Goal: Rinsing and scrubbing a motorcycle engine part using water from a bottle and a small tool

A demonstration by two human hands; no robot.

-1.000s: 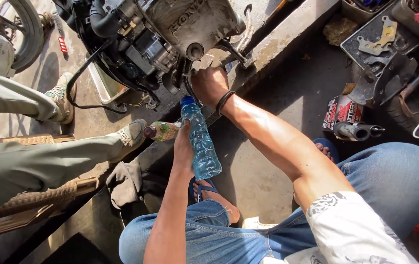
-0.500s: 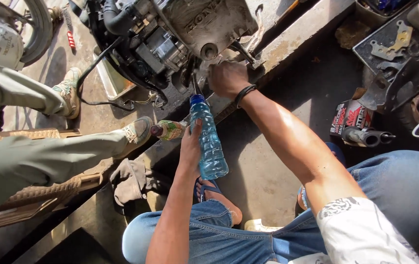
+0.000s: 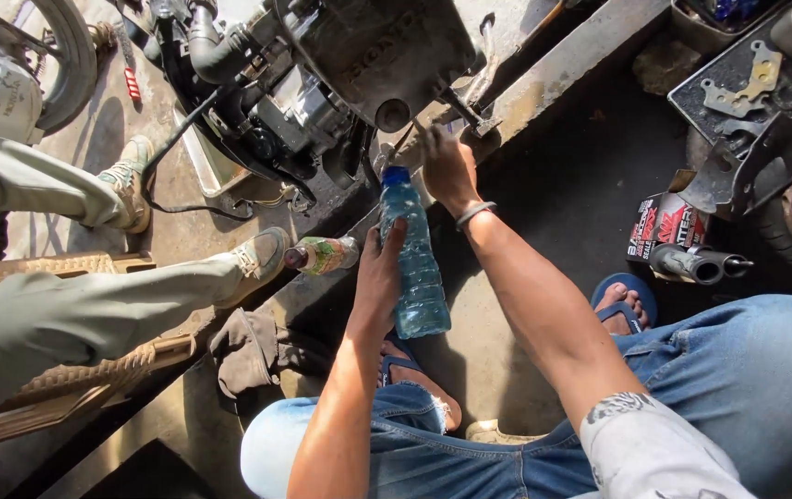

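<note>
My left hand (image 3: pixel 378 279) grips a clear plastic bottle (image 3: pixel 414 259) with a blue cap, held upright and tilted toward the engine. My right hand (image 3: pixel 443 164), with a band on the wrist, is closed on a thin tool at the lower edge of a grimy motorcycle engine (image 3: pixel 359 65), by a round port and a peg. What exactly the fingers hold is partly hidden. My knees in blue jeans and my sandalled feet fill the bottom of the view.
Another person's legs in grey-green trousers and worn shoes (image 3: pixel 262 254) stretch in from the left. A small green-labelled bottle (image 3: pixel 322 253) lies by that shoe. A dark rag (image 3: pixel 248 346), a red-and-black box (image 3: pixel 664 226), a metal cylinder (image 3: pixel 691 263) and a tray of parts (image 3: pixel 747 74) lie around.
The view has shifted, so engine and hands sit further right. My left hand has brought the bottle closer under the engine. My right hand stays at the engine's lower edge.
</note>
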